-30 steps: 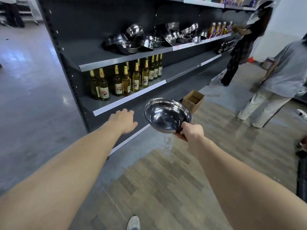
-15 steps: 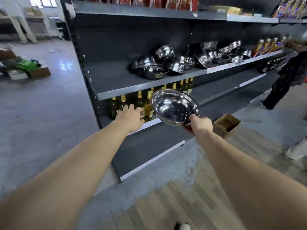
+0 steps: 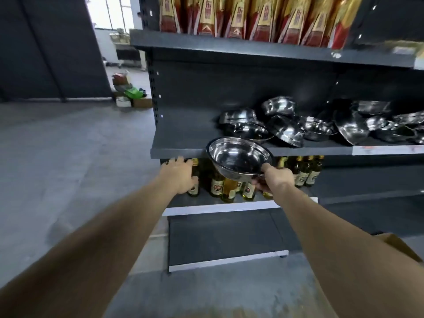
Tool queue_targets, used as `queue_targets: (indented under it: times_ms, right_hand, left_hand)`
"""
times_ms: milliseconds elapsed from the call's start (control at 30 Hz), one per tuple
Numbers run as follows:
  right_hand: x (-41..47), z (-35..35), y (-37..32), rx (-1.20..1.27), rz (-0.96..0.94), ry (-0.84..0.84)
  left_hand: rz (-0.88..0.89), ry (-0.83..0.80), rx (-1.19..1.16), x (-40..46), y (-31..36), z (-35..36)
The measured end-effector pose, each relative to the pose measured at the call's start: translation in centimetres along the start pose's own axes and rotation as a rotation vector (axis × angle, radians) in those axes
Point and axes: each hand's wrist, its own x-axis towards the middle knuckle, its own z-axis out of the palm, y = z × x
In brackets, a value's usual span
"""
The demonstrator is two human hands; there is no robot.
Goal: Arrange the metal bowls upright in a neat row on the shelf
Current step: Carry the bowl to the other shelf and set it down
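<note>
**Bowl carried to the shelf**

A bowl (image 3: 239, 158) is pinched at its rim by the right hand (image 3: 273, 180), level with the shelf (image 3: 183, 136) edge. The left hand (image 3: 180, 174) is spread, empty. Next, it must be set upright beside the pile (image 3: 298, 125).

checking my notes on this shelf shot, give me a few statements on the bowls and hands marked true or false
1. The right hand grips a metal bowl by its rim. True.
2. The left hand holds a bottle. False: it is open, holding nothing.
3. The bowls on the shelf stand in a neat row. False: the pile of bowls is jumbled, several tilted.
4. Bottles stand on the shelf below the bowls. True.
5. The held bowl is upside down. False: its opening faces up.
</note>
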Motion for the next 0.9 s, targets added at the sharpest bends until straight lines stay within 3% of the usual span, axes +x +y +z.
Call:
queue_targets:
  times_ms: [267, 467, 900]
  right_hand:
    - [4.5, 4.5, -2.5, -0.005, 0.009, -0.136]
    - [7.5, 8.3, -4.5, -0.013, -0.016, -0.164]
    - [14.0, 17.6, -6.9, -0.044, 0.037, -0.261]
  left_hand:
    - [-0.133, -0.001, 0.038, 2.4, -0.5, -1.1]
    - [-0.117, 0.050, 0.045, 6.8, -2.4, -1.7]
    - [-0.150, -0.009, 0.048, 15.1, -7.8, -1.3]
